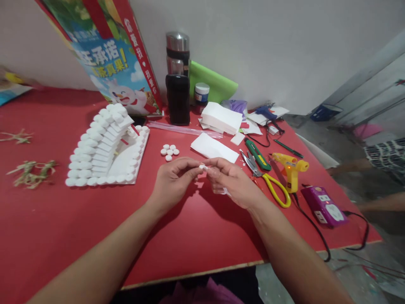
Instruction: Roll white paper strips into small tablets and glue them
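Above the red table, my left hand and my right hand meet, fingertips closed on a small white piece. It looks soft, like folded tissue or paper, but its exact kind is too small to tell. Another bit of white shows under my right hand's fingers. Just beyond my left hand lie several round white discs. A folded white sheet rests behind my hands. To the left stands a white stepped model edged with similar white rounds.
On the right lie yellow-handled scissors, a green utility knife, a yellow glue gun and a purple power socket box with cords. Behind are a black bottle and a printed bag. Straw figures lie left. Another person's arm shows right.
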